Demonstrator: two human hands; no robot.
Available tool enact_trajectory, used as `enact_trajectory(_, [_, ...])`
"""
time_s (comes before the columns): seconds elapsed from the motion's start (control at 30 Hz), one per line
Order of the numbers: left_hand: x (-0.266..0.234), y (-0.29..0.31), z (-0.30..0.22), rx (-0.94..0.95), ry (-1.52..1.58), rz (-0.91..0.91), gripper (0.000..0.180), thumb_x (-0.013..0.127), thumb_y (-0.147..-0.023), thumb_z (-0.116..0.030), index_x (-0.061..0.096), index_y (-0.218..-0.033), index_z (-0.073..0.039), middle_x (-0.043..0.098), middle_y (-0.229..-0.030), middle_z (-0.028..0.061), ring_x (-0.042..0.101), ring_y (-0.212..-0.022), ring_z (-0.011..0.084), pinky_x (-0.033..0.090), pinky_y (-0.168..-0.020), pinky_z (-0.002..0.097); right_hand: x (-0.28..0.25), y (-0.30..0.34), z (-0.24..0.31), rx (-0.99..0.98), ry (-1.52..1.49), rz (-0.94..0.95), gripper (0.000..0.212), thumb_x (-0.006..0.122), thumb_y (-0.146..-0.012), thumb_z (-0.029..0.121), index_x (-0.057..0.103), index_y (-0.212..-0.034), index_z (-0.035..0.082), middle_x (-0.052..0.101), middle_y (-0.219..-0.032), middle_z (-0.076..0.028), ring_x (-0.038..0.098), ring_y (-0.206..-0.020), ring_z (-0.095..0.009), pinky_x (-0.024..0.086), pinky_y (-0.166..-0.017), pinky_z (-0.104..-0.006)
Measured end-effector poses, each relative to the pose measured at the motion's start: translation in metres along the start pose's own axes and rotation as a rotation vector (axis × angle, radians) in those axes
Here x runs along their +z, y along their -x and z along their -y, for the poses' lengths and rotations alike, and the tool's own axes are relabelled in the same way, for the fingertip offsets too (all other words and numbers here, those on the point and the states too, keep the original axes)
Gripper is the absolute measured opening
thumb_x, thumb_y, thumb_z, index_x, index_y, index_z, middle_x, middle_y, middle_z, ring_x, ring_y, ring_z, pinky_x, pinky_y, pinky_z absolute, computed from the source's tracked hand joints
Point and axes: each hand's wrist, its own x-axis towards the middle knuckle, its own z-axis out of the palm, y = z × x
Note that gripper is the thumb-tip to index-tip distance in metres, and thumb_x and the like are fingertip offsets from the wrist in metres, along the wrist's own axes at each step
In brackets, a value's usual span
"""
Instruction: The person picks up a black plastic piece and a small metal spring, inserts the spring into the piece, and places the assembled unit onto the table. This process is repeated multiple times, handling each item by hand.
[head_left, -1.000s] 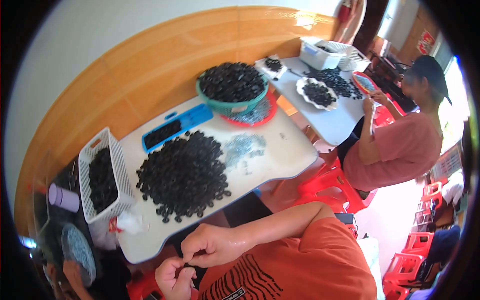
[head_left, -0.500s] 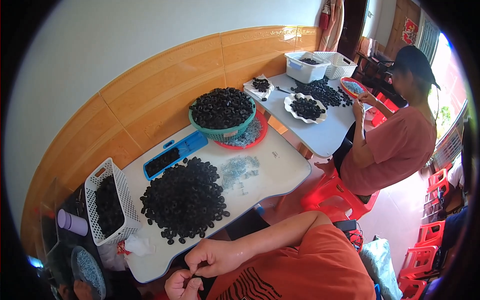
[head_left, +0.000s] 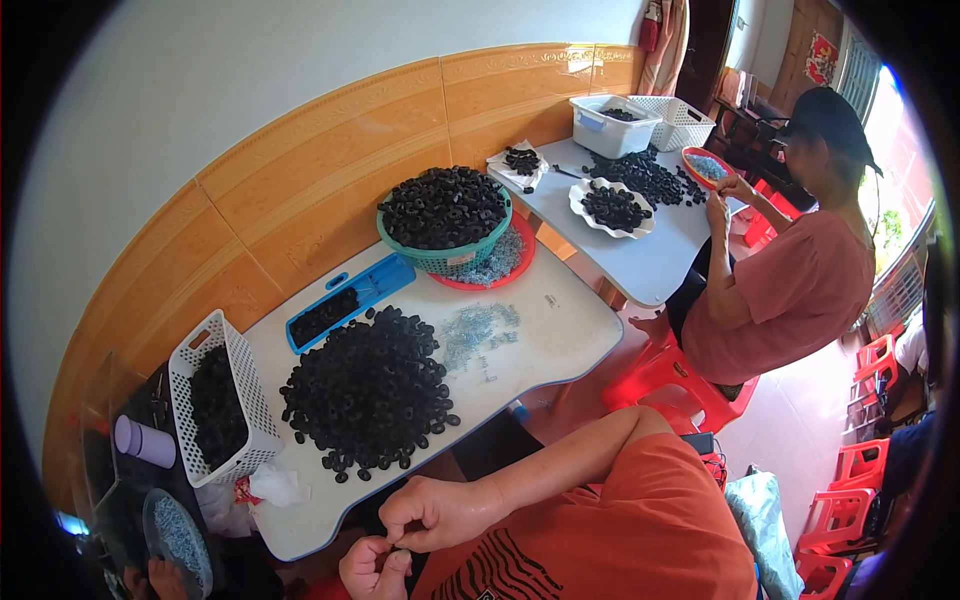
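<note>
Lower centre of frame: your right hand [head_left: 440,512] and left hand [head_left: 372,568], fingers curled together, pinching something too small to identify. Just above: heap of black rings [head_left: 368,392] on white worktop [head_left: 540,340]. Left: white basket [head_left: 222,400].

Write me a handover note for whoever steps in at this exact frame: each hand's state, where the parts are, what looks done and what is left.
Left hand: fingers pinched together below the table edge; what it pinches is too small to tell.
Right hand: curled, fingertips meeting the left hand's, wrist over the orange shirt.
Parts: big loose pile of black rings in the middle of the white table; small metal pieces scattered beside it; more rings in the white basket, the blue tray and the green basket.
Done: cannot tell which container holds finished pieces.
Left: the loose pile is still large.
</note>
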Motion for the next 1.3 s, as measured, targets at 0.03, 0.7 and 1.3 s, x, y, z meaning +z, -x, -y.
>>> enact_trajectory(0.03, [-0.001,0.001,0.003,-0.008,0.007,-0.003,0.009,0.070,-0.089,0.002,0.067,-0.098,0.002,0.066,-0.077,0.0064,0.062,-0.064,0.0127,0.050,-0.058,0.0268,-0.001,0.000,-0.002,-0.005,0.049,0.019,0.013,0.073,-0.088,-0.003,0.061,-0.086,0.001,0.063,-0.078,-0.008,0.065,-0.071,-0.022,0.049,-0.063,-0.0345])
enact_trajectory(0.7, [-0.128,0.002,0.039,-0.119,-0.065,-0.007,0.008,0.075,-0.096,-0.004,0.069,-0.098,0.001,0.069,-0.081,0.0026,0.060,-0.071,0.0052,0.048,-0.064,0.0231,0.020,-0.074,-0.106,-0.105,0.195,0.091,0.010,0.069,-0.092,-0.006,0.063,-0.092,0.002,0.067,-0.085,-0.011,0.067,-0.074,-0.028,0.052,-0.064,-0.0361])
enact_trajectory(1.3, [-0.213,0.029,0.050,0.064,-0.041,0.041,0.011,0.077,-0.098,-0.007,0.069,-0.100,0.000,0.068,-0.083,0.0036,0.061,-0.067,0.0057,0.046,-0.059,0.0220,0.072,-0.129,-0.144,0.065,0.017,0.228,0.012,0.073,-0.087,-0.009,0.072,-0.094,0.002,0.071,-0.087,-0.009,0.068,-0.074,-0.022,0.050,-0.062,-0.0315])
